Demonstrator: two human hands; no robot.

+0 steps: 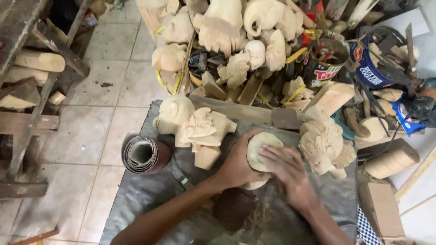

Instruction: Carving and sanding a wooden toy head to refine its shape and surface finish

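My left hand (236, 165) grips a pale rounded wooden carving (258, 147) from its left side, holding it on the grey cloth-covered work surface (150, 195). My right hand (286, 168) lies flat across the carving's right face, fingers spread over it; whether it holds anything against the wood is hidden. A carved wooden figure with a block base (202, 134) stands just left of my left hand. Another detailed carved head (323, 144) sits just right of my right hand.
A roll of sandpaper (144, 155) lies at the surface's left edge. Many unfinished pale carvings (236, 31) pile up behind, with tins of tools (324, 63), wood blocks (334, 96) and a cardboard box (380, 209). Tiled floor (113, 77) and timber scraps (38, 61) lie left.
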